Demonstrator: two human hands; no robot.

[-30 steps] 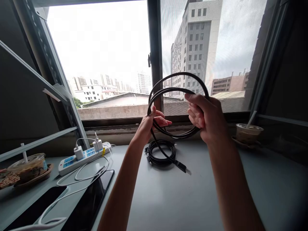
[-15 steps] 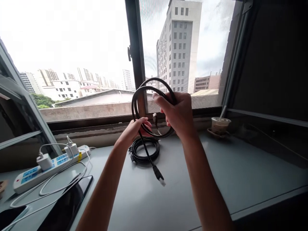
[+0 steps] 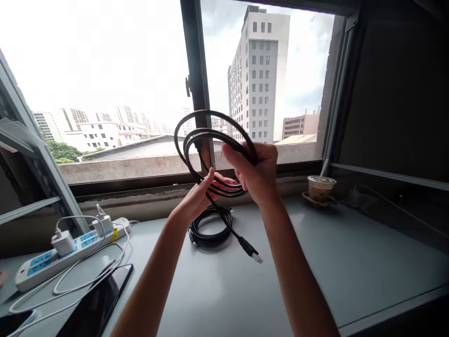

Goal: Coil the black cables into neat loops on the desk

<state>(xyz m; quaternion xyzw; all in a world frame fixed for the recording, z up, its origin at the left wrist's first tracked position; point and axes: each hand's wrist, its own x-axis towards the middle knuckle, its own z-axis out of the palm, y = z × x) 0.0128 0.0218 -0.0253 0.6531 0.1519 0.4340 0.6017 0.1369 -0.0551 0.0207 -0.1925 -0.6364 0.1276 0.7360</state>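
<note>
Our R hand [image 3: 257, 175] is clenched round the cable [image 3: 210, 112], holding its loops up btwn us & the window frame [image 3: 194, 56]. Our L hand [image 3: 199, 196] has the loops running btwn thumb & loosely spread fingers [image 3: 224, 179]; can't tell if it's gripping.

Vs 0.5 s ago, the loops have fanned out, the outer one now standing off to the upper L, & the hanging plug [image 3: 250, 249] has swung R. The other end, seen btwn our hands then, is now hard to make out. R fingertips mostly hidden.

Below, the coil [image 3: 212, 239] lies on the desk [image 3: 217, 299], partly covered by L hand & cable; its ends are too dark to tell apart.

Off L: power strip [image 3: 80, 245] w/ chargers [image 3: 63, 242] & white wires [image 3: 70, 271]; tablet [image 3: 94, 304] cut off at bottom, phone [image 3: 14, 325] mostly out of frame. Off R: cup [image 3: 320, 188] on a coaster [image 3: 317, 201].
</note>
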